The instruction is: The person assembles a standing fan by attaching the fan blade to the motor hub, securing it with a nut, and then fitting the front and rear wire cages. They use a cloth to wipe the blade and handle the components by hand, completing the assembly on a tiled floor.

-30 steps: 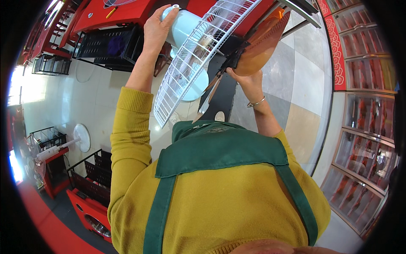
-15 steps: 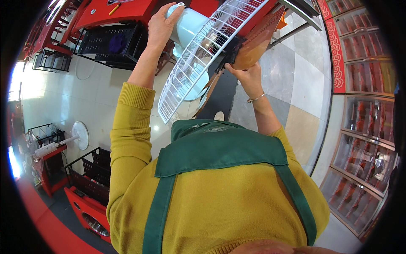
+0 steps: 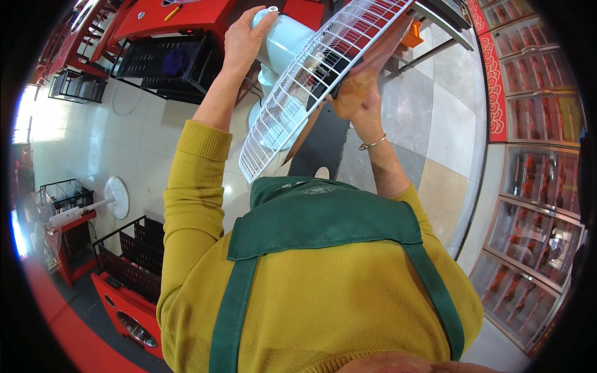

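Observation:
An electric fan with a pale blue motor housing [image 3: 283, 43] and a white wire guard [image 3: 298, 93] stands tilted in front of me. My left hand [image 3: 244, 40] wraps round the back end of the housing, beside its small white knob. At the guard's open front is a translucent orange-brown fan blade [image 3: 356, 93]. My right hand [image 3: 368, 109] grips this blade from the right, its fingers partly hidden behind it. A black hub part [image 3: 329, 71] shows between guard and blade. Below the guard, the fan's pale blue round base [image 3: 258, 121] is partly visible.
A red table [image 3: 143, 22] carrying a yellow-handled tool [image 3: 173, 12] stands far left, over a black basket [image 3: 155, 65]. Another white fan [image 3: 117, 198] is at left. Clear-fronted drawers [image 3: 541, 168] line the right side; a metal-legged frame [image 3: 441, 46] stands far right.
The fan head and guard have shifted up and right, my left hand moving with the housing. My right hand has moved onto the blade, which has turned.

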A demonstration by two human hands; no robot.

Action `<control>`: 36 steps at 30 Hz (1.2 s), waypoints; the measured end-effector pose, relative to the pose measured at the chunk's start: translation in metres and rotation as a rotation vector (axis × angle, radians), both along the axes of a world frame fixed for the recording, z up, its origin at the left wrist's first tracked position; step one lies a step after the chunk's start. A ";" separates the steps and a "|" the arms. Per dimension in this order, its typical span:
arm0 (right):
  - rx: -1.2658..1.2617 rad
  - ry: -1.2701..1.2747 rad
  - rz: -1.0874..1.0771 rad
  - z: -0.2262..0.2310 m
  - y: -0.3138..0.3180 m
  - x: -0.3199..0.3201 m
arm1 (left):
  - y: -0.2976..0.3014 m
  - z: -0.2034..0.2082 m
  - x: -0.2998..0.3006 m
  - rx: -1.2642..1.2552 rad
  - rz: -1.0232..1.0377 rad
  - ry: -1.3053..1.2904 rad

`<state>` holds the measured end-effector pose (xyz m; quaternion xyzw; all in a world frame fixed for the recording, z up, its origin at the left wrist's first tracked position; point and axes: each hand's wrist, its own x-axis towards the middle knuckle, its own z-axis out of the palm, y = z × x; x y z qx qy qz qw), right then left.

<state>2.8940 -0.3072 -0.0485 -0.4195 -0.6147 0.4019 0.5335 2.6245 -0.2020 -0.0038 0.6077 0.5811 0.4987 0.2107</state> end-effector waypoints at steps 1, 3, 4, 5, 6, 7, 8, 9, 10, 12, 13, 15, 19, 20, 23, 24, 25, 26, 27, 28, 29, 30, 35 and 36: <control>-0.010 -0.012 -0.009 0.002 0.000 0.001 | 0.001 0.000 0.000 0.018 -0.009 -0.004; -0.090 -0.026 -0.017 0.005 -0.001 0.002 | 0.002 0.000 -0.002 0.017 -0.020 -0.012; -0.160 -0.028 -0.016 0.007 -0.002 0.002 | 0.003 0.000 -0.002 0.010 -0.024 -0.011; -0.236 -0.033 -0.022 0.008 -0.003 0.002 | 0.003 -0.001 -0.003 0.004 -0.026 -0.013; -0.246 0.029 -0.015 0.008 -0.004 0.001 | 0.003 -0.001 -0.003 -0.004 -0.029 -0.015; -0.263 0.087 -0.016 0.007 -0.004 -0.001 | 0.004 -0.001 -0.003 -0.001 -0.030 -0.018; -0.268 0.153 -0.006 0.006 -0.004 -0.002 | 0.004 -0.001 -0.003 0.002 -0.032 -0.021; -0.257 0.156 -0.015 0.004 -0.004 -0.003 | 0.005 -0.001 -0.003 0.003 -0.033 -0.025; -0.236 0.167 -0.014 0.002 -0.004 -0.004 | 0.005 -0.002 -0.003 0.007 -0.037 -0.032; -0.130 0.117 -0.026 -0.002 -0.004 -0.005 | 0.005 -0.003 -0.002 0.012 -0.041 -0.038; -0.046 0.055 -0.039 -0.004 -0.003 -0.005 | 0.005 -0.003 -0.001 0.008 -0.040 -0.045; -0.083 0.038 -0.072 -0.006 -0.001 -0.004 | 0.007 -0.003 0.000 0.023 -0.020 -0.003; 0.020 0.010 -0.103 -0.002 0.002 -0.005 | 0.007 -0.001 0.002 0.021 -0.006 0.005; 0.005 0.004 -0.087 0.000 0.002 -0.004 | 0.007 -0.001 0.001 0.012 -0.007 0.003; -0.102 0.001 -0.042 0.006 0.003 0.001 | 0.005 -0.001 0.000 -0.003 -0.017 -0.010; -0.175 0.010 -0.031 0.006 0.003 0.002 | 0.005 -0.001 0.000 -0.008 -0.016 -0.018; -0.217 0.020 -0.010 0.005 0.003 0.003 | 0.005 -0.001 0.000 -0.018 -0.019 -0.027; -0.230 0.030 -0.016 0.005 0.003 0.004 | 0.005 -0.001 0.001 -0.007 -0.017 -0.022; -0.212 0.041 -0.012 0.003 0.004 0.003 | 0.005 -0.001 0.001 -0.001 -0.018 -0.017; -0.220 0.047 -0.020 0.001 0.004 0.002 | 0.006 -0.001 0.001 0.004 -0.019 -0.012; -0.114 0.049 -0.015 0.000 0.005 0.002 | 0.005 -0.001 0.002 0.002 -0.010 -0.003; -0.034 0.045 -0.023 -0.001 0.006 0.002 | 0.005 -0.001 0.002 0.000 -0.001 0.007; -0.023 0.004 -0.015 0.004 0.008 0.005 | 0.006 -0.001 0.001 -0.009 0.007 0.001; -0.103 0.012 0.013 0.006 0.008 0.006 | 0.006 -0.001 0.000 -0.014 0.002 0.001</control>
